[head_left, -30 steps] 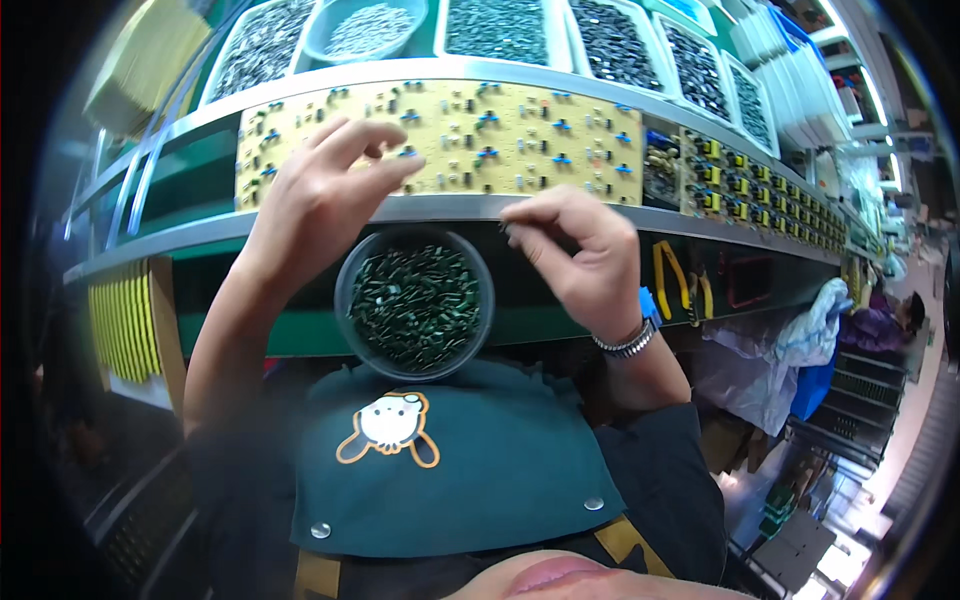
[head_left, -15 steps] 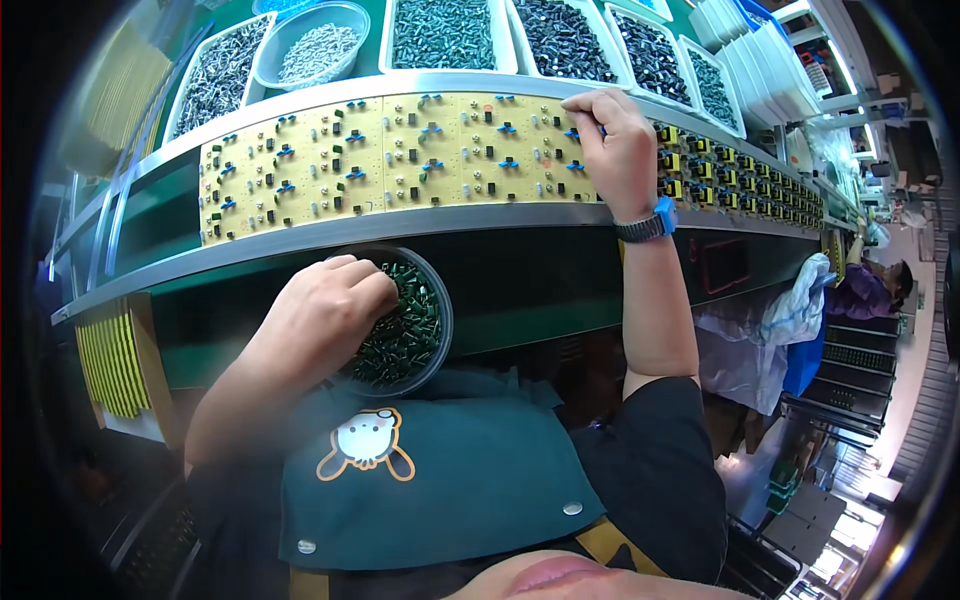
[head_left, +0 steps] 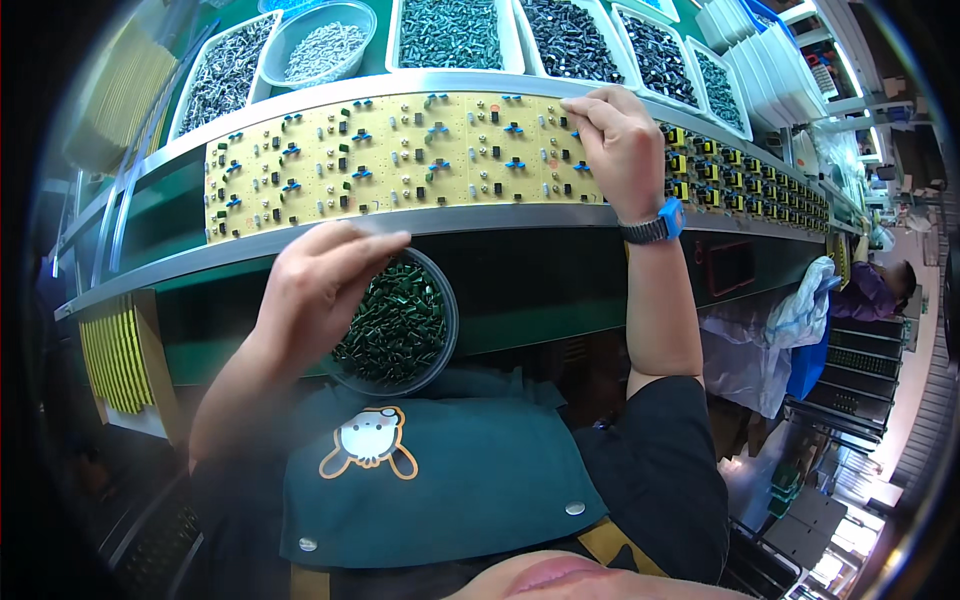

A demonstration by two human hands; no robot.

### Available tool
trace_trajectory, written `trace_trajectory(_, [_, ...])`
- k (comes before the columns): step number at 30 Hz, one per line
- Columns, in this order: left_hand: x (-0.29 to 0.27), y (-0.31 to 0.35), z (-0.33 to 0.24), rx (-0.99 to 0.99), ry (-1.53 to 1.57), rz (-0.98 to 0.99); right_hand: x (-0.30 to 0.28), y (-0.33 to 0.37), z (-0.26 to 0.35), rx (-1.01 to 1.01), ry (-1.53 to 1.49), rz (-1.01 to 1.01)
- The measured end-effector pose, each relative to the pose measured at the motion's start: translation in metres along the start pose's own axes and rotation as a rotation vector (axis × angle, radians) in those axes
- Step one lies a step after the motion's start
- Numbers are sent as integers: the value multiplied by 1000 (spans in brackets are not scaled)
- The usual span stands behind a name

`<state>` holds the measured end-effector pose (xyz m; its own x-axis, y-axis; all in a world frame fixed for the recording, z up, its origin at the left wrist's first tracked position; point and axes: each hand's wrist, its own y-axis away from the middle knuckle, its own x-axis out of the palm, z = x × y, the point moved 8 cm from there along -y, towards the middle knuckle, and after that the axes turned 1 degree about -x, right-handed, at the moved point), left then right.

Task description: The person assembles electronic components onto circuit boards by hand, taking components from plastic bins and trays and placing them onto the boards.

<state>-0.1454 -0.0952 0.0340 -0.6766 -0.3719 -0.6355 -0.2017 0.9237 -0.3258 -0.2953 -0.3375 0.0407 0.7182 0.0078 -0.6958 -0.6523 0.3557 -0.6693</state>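
Observation:
My left hand [head_left: 315,285] is over the left side of a round clear bowl [head_left: 452,325] full of small dark green capacitors [head_left: 400,325]. Its fingers are pressed together, and whatever they hold is hidden. A row of yellow circuit boards [head_left: 320,185] lies along a metal rail beyond the bowl, carrying blue, black, green and silvery parts. My right hand [head_left: 622,150], with a blue-faced watch [head_left: 672,216] on its wrist, is over the right end of these boards. Its fingers are pinched together at the board, covering anything between them.
Behind the rail stand white trays of components [head_left: 450,35] and a round tub of pale parts [head_left: 325,50]. Boards with yellow-and-black parts [head_left: 740,175] continue to the right. A metal rail edge [head_left: 500,218] runs between bowl and boards. Another person [head_left: 875,290] is at far right.
My left hand has risen out of the capacitors and moved slightly up and away, toward the rail. My right hand stays pinched at nearly the same place.

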Motion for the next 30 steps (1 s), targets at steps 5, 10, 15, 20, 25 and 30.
trace_trajectory(5, [-11,-35,15,-110,3,-20,-2,14,76,-41,-268,56])
trace_trajectory(10, [8,-103,-1,246,-156,-134,53,69,194,-472,-209,644])
trace_trajectory(15, [34,-146,4,315,-222,-133,62,68,198,-432,-208,590])
trace_trajectory(20, [51,-157,10,329,-288,-60,59,69,192,-317,-317,468])
trace_trajectory(25, [55,-157,11,370,-344,-37,55,70,185,-210,-447,385])
trace_trajectory(30, [54,-154,1,439,-410,-69,47,65,179,-107,-552,372])
